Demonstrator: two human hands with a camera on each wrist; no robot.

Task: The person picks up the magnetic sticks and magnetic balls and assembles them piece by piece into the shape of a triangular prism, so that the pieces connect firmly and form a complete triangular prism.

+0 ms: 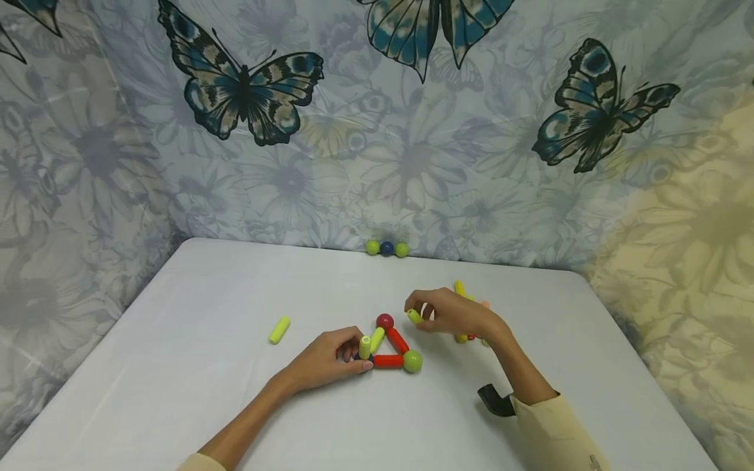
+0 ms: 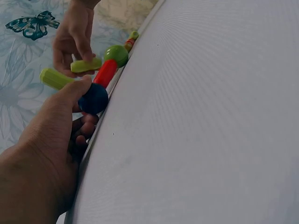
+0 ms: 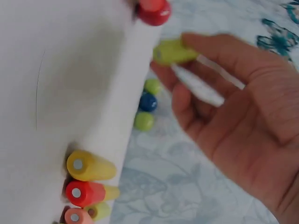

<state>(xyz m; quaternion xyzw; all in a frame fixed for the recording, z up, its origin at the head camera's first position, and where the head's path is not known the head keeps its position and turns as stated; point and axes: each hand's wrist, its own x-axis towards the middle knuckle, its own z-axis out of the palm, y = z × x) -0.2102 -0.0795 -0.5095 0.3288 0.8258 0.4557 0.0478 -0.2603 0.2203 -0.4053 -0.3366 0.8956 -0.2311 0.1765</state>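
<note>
A person's left hand (image 1: 330, 356) grips the blue ball (image 2: 94, 99) at one corner of a triangle lying on a white desk (image 1: 330, 425), thumb and fingers about it. The flat frame looks complete: two red rods (image 1: 388, 361) and a lime rod (image 1: 377, 340) link the blue ball, a red ball (image 1: 385, 321) and a green ball (image 1: 412, 361). One upright rod (image 1: 365, 347) rises from the blue corner; the other corners carry none. The right hand (image 1: 450, 311) pinches a separate yellow-green rod (image 1: 414, 316), unattached, near the red ball. Apart from the build lie a loose rod (image 1: 279, 330), three balls (image 1: 386, 248) along the far edge and a rod cluster (image 1: 459, 286) at right.
</note>
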